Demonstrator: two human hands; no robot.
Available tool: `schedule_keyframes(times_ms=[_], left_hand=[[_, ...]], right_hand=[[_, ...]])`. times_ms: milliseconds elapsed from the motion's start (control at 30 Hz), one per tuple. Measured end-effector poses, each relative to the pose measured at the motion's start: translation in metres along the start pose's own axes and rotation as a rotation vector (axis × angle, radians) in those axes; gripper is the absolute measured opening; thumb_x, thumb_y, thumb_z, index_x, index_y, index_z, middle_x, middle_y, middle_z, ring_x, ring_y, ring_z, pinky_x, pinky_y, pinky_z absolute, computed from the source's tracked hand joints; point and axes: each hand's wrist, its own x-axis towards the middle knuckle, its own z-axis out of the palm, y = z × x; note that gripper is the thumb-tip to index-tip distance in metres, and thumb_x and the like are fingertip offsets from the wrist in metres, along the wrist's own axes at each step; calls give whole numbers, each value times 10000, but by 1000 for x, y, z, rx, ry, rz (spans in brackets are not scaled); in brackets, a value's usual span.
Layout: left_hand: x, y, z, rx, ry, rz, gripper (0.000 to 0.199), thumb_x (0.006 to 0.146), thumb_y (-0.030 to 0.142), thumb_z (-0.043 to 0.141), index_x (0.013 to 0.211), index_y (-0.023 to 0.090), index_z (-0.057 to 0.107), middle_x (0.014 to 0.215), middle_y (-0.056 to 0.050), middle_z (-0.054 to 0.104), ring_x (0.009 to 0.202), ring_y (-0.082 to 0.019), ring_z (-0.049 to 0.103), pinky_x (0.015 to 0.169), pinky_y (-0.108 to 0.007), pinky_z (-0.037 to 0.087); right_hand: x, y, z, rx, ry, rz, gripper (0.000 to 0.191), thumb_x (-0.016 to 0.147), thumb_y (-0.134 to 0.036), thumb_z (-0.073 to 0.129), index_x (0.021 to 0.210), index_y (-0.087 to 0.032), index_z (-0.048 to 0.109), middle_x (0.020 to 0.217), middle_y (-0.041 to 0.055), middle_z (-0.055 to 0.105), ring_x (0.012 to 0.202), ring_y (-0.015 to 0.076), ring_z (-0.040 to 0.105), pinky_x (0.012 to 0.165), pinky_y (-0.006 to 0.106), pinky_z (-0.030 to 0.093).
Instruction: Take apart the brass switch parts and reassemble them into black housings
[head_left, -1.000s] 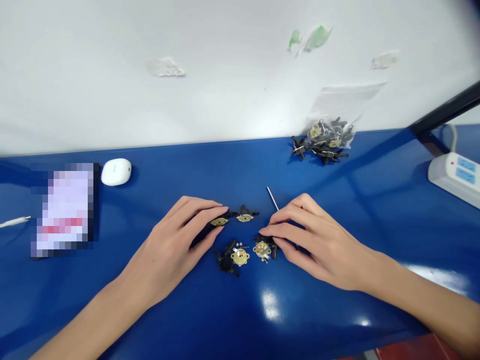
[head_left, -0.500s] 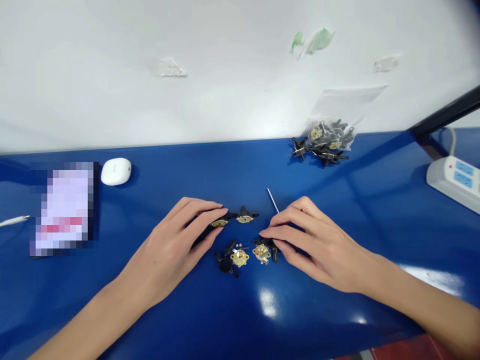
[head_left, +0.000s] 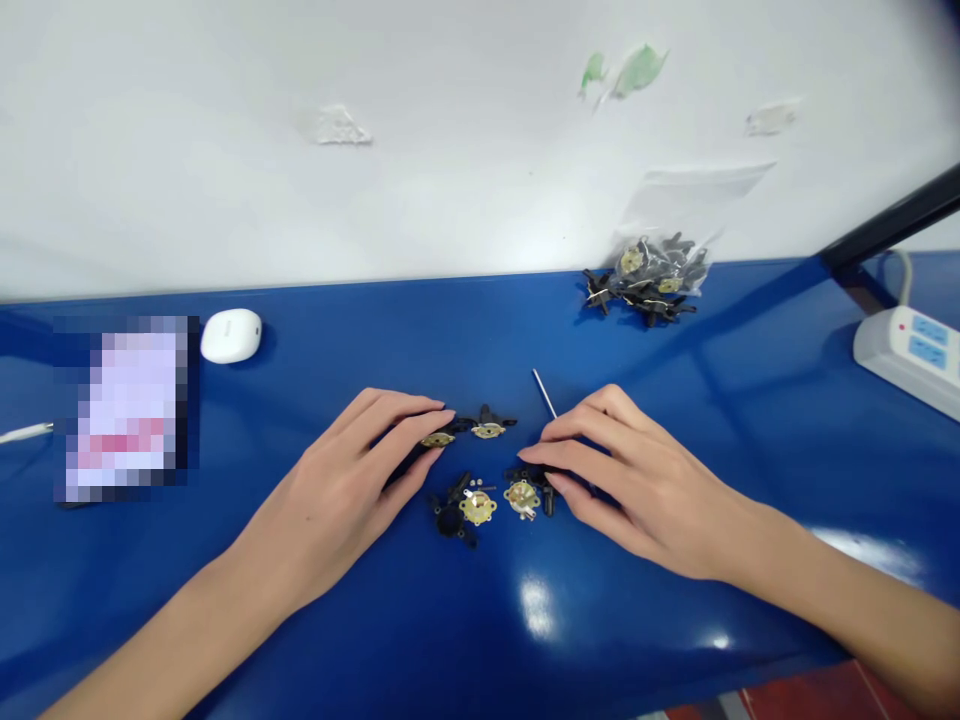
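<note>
My left hand [head_left: 360, 475] has its thumb and fingers closed around a black part with a brass-coloured plate [head_left: 438, 439]. Just right of it stands a similar black part with a brass plate [head_left: 488, 428]. My right hand [head_left: 637, 480] pinches a black part [head_left: 549, 497] at its fingertips. Beside those fingertips lies a brass disc [head_left: 522, 497]. Another brass disc [head_left: 478, 507] lies left of it, with tiny metal pieces above, next to an open black housing [head_left: 450, 519]. A thin metal rod [head_left: 544, 392] sticks out beyond my right hand, which hides its other end.
At the back right, a clear bag [head_left: 694, 200] and black parts [head_left: 652, 300] rest against the wall. A white power strip [head_left: 911, 350] is at the far right. A white case [head_left: 231, 336] and a blurred-out phone [head_left: 127, 410] lie on the left of the blue table [head_left: 360, 640].
The whole view has shifted slightly, with things a little higher in the picture. Both hands keep nearly the same pose beside the same parts.
</note>
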Motion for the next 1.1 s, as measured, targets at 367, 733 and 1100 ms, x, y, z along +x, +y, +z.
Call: schedule_keyframes(times_ms=[367,733,1100], left_hand=[[2,2,-1,14,-2,18,352,1124,171,661,1475,196,644,1416,-106,706,1262,-244,673,1129,-432,560],[2,2,-1,-3,-13,11,351,1124,159,658,1474,188,649,1409,-102,710,1256,-231,668,1138,-409,544],[1,2,-1,19,-12,20,345,1128,177,655,1473,194,645,1426,-108,709,1268,-240,673,1131,-428,564]], right_hand=[[1,0,-3,-61,-14,32,271,1131,-190,561,1350,-134,711,1150,145,750,1055,284,598,939,486,574],[-1,-1,-3,-77,-29,12,278,1128,-182,571,1359,-93,697,1159,161,734,1062,290,574,933,480,564],[0,-5,-5,-113,-37,10,297,1150,-214,522,1365,-103,693,1162,166,760,1058,298,616,922,511,591]])
